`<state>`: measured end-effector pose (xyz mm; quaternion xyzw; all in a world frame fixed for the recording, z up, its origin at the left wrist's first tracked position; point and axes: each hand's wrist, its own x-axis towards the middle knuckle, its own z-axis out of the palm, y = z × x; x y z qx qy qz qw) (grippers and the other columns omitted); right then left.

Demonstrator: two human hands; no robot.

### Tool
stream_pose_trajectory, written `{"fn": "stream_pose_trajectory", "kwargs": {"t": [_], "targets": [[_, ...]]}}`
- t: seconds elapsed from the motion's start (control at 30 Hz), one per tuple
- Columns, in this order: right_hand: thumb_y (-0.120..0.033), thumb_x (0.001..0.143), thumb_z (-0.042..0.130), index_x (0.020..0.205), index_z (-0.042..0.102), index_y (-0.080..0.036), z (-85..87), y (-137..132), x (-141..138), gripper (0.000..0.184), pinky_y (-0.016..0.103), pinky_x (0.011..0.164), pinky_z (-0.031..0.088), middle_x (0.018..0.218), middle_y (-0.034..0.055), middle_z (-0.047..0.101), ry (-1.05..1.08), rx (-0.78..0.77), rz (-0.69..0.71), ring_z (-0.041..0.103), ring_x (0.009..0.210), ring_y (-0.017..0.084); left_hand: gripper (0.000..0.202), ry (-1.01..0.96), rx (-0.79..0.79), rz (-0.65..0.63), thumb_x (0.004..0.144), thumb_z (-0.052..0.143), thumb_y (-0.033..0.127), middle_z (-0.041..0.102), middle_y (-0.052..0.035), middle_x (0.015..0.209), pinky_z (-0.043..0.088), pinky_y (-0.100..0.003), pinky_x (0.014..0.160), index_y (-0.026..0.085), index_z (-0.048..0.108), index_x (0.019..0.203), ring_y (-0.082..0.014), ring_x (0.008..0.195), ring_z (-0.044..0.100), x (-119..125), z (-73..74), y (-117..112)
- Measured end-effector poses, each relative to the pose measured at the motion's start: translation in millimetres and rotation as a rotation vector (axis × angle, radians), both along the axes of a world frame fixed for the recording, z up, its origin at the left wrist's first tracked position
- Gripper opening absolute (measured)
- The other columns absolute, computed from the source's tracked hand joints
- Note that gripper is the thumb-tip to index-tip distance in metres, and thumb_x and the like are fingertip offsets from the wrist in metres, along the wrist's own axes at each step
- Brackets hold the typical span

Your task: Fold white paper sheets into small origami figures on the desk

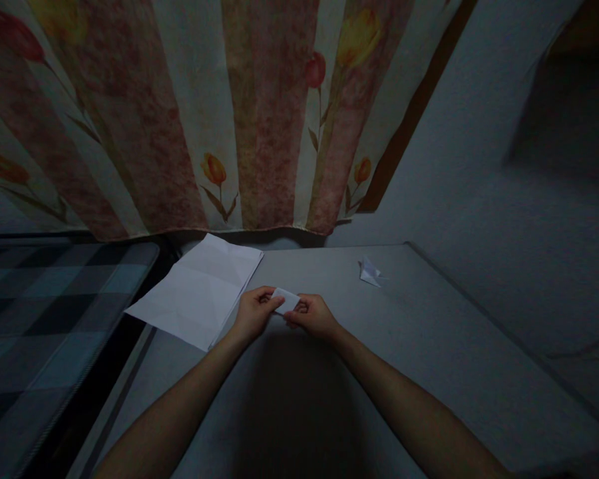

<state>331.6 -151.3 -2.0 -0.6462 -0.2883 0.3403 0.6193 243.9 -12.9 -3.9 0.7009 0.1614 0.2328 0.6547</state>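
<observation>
Between my two hands is a small folded piece of white paper [286,301], held just above the table. My left hand [256,311] pinches its left side, thumb on top. On the other side, my right hand [317,315] grips the right edge with thumb and curled fingers. Left of my hands lies a stack of white paper sheets [194,286] with faint creases. A small folded paper figure [370,272] with pointed ends, like an origami crane, rests on the table to the right and farther back.
The pale table [394,346] meets a wall [479,219] on the right. Behind it hangs a striped curtain [264,120] with tulips. A bed with a checked cover [54,319] stands at the left, past a dark gap. The room is dim.
</observation>
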Motion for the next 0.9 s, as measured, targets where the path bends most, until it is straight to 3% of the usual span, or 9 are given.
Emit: {"fn": "stream_pose_trajectory", "kwargs": {"t": [0.1,0.27,0.5,0.6,0.73,0.9], "targets": [[-0.026,0.058,0.074,0.073,0.062,-0.013,-0.8,1,3,0.024,0.023,0.046,0.046,0.052,-0.0016,0.062,0.009,0.013,0.01,0.057,0.045,0.012,0.024,-0.007,-0.028,-0.05,0.065,0.071,0.03,0.07,-0.0038,0.076,0.049,-0.025,0.063,0.013,0.069,0.082,-0.0154,0.067,0.064,0,-1.4,-1],[-0.027,0.055,0.077,0.079,0.061,-0.012,-2.2,-2,9,0.033,0.025,0.044,0.049,0.055,0.0001,0.065,0.124,0.054,-0.005,0.058,0.043,0.013,0.052,-0.146,-0.101,-0.162,0.07,0.068,0.026,0.068,-0.004,0.086,0.05,-0.025,0.067,0.017,0.051,0.119,-0.0153,0.075,0.065,-2,-4.1,-4],[-0.029,0.058,0.08,0.093,0.047,-0.019,-2.0,-4,8,0.05,0.026,0.045,0.051,0.059,-0.0026,0.066,0.185,0.168,0.023,0.06,0.045,0.014,0.039,-0.103,0.264,-0.231,0.067,0.064,0.014,0.065,-0.0061,0.102,0.05,-0.027,0.076,0.018,0.061,0.106,-0.0145,0.081,0.063,-7,-0.9,-8],[-0.03,0.061,0.078,0.108,0.042,-0.021,-1.5,-6,11,0.06,0.028,0.048,0.051,0.061,-0.0049,0.064,0.154,0.169,0.062,0.06,0.046,0.014,0.039,-0.038,0.272,-0.237,0.069,0.065,0.017,0.069,-0.0055,0.097,0.051,-0.027,0.073,0.017,0.062,0.108,-0.0151,0.078,0.065,-8,1.7,-5],[-0.025,0.06,0.079,0.121,0.044,-0.022,-1.8,-14,22,0.07,0.028,0.06,0.05,0.074,-0.0037,0.063,-0.067,0.141,0.035,0.062,0.061,0.013,0.033,0.08,0.313,-0.232,0.071,0.066,0.022,0.071,-0.0038,0.088,0.049,-0.026,0.069,0.017,0.066,0.103,-0.016,0.075,0.065,-9,3.1,4],[-0.016,0.067,0.07,0.104,0.065,-0.019,-5.4,-22,34,0.038,0.033,0.081,0.047,0.094,0.0035,0.066,-0.586,-0.02,0.06,0.06,0.086,0.017,0.015,0.144,0.567,-0.245,0.073,0.068,0.025,0.07,-0.0024,0.089,0.047,-0.027,0.075,0.021,0.072,0.087,-0.0167,0.08,0.063,-8,-1.1,13]]}}
